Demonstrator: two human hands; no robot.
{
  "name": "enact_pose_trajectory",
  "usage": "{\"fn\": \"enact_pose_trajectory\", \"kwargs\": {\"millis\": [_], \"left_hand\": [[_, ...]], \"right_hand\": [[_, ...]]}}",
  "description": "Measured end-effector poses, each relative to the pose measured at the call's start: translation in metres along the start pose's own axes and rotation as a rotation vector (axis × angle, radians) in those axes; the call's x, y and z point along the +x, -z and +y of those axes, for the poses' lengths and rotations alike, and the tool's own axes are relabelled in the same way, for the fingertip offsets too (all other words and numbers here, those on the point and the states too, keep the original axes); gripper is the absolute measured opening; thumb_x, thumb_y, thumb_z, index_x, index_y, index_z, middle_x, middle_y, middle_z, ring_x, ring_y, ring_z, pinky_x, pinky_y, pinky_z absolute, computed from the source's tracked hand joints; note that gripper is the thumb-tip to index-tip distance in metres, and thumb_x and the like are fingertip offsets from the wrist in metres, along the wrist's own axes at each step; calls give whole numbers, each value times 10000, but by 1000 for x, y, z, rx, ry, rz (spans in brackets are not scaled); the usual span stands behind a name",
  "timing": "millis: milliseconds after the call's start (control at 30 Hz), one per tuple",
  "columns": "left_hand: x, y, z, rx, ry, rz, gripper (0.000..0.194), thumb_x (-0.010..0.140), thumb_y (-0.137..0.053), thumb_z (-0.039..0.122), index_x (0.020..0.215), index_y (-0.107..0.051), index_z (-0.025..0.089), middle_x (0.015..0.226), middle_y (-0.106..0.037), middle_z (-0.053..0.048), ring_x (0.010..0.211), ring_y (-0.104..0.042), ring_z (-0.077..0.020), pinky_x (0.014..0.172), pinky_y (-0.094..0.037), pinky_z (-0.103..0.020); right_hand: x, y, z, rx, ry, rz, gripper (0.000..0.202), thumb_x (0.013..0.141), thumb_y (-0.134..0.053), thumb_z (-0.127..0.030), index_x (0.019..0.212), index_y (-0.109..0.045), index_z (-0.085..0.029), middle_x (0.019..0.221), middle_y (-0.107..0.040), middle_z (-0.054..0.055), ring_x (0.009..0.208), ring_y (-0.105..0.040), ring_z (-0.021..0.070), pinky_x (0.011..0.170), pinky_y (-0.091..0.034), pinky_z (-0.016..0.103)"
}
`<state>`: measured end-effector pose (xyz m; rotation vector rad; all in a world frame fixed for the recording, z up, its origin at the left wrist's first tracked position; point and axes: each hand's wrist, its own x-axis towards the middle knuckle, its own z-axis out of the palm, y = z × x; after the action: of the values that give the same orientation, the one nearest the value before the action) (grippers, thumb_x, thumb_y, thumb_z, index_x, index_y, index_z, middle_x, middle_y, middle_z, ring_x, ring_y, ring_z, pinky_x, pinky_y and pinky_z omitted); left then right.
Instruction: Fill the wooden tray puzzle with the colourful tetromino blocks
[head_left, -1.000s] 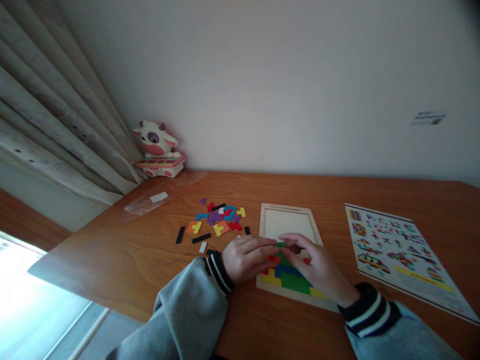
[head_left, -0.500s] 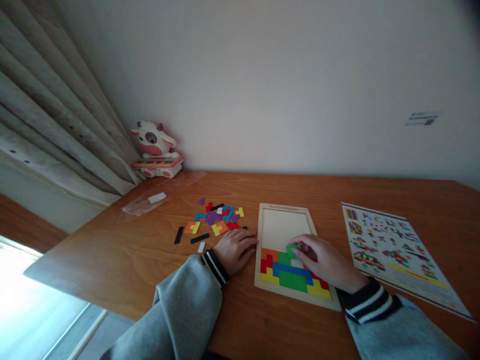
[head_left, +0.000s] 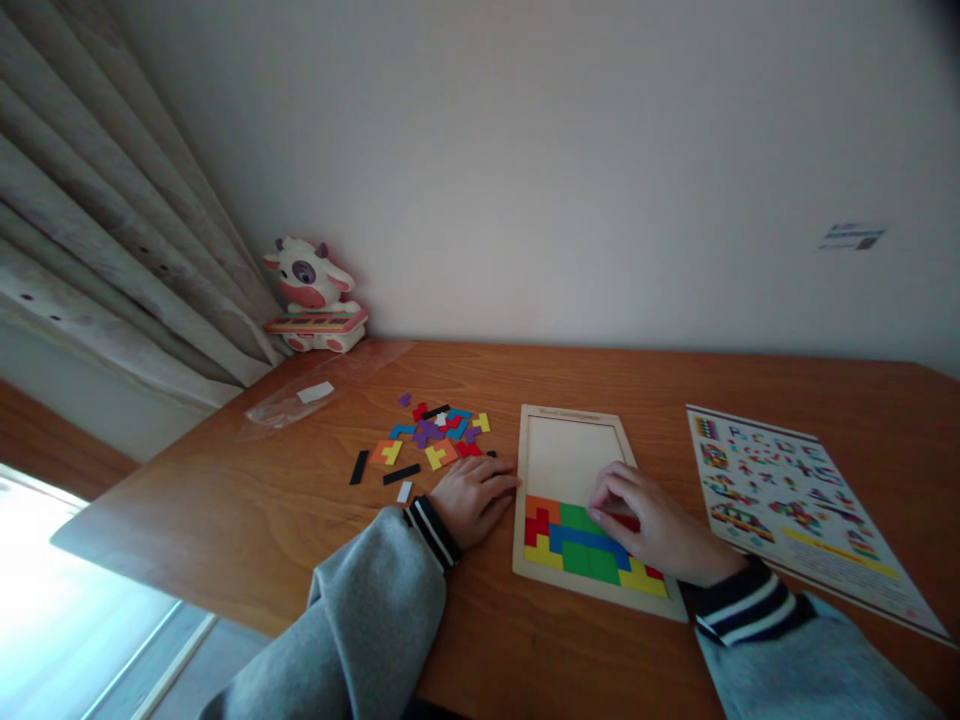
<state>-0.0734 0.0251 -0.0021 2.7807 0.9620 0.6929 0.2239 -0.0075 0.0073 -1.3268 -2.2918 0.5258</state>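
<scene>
At upper left a cow toy (head_left: 315, 296) and clear plastic bag (head_left: 292, 402) sit beyond the loose pieces (head_left: 431, 432); at right lies a printed sheet (head_left: 802, 510). The wooden tray (head_left: 574, 455), right of center on the table (head_left: 480, 650), has multicolored blocks (head_left: 591, 562) in its lower half, its top lettering illegible. The right hand (head_left: 637, 515) pinches at the blocks, grip hidden; the left hand (head_left: 471, 497), loosely curled, touches the tray's edge.

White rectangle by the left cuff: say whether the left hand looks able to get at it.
Probably yes: nothing covers the white rectangle, and the left hand seems empty, though it would have to draw back from the board.
</scene>
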Motion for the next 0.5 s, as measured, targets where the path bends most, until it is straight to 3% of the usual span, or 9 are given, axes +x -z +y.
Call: {"fn": "enact_pose_trajectory", "kwargs": {"millis": [233, 500], "left_hand": [[0, 1, 0, -7, 3, -3, 274, 966, -479, 266, 1191, -626, 211, 1230, -645, -94, 1087, -604, -240, 943, -509, -419], [1, 4, 5, 4, 11, -20, 269, 959, -480, 260, 1181, -624, 210, 1170, -666, -88, 1024, -613, -229, 895, -512, -400]], "right_hand": [[3, -1, 0, 56, -20, 37, 251, 976, -452, -370, 836, -601, -225, 878, -634, 54, 824, -612, 203, 764, -503, 360], [3, -8, 4, 25, -51, 234, 226, 972, -457, -378, 1043, -610, -228, 977, -667, 71, 867, -643, 215, 790, -535, 378]]}}
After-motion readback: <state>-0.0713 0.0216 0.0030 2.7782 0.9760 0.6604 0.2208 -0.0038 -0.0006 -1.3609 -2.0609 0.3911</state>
